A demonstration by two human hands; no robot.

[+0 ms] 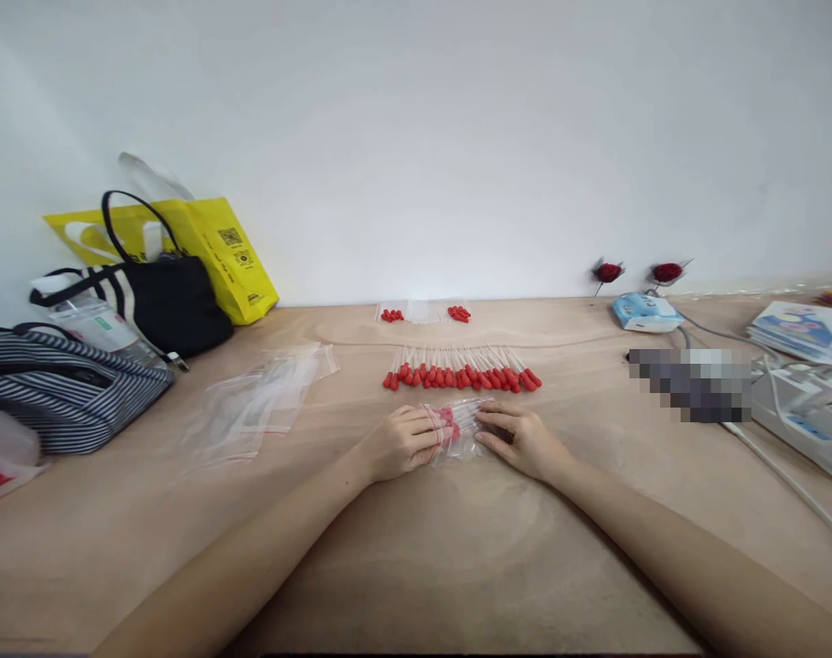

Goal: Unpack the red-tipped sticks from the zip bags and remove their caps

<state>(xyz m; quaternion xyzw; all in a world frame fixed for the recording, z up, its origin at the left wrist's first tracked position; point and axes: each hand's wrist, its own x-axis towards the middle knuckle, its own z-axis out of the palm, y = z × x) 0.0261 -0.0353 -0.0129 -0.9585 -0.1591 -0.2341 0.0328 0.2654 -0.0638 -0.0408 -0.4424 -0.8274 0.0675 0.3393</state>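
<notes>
Left hand [408,439] holds the bag [468,446] at one end, right hand [520,442] the other, maybe to keep it still.

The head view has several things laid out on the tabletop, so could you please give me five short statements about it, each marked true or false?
1. The left hand touches a clear plastic bag. True.
2. The red-tipped sticks lie in a row beyond the hands. True.
3. The sticks' red ends point toward the wall. False: they point toward the person.
4. The black handbag stands in front of the yellow bag. True.
5. The yellow bag is right of the red-tipped sticks. False: it is to their left.
</notes>
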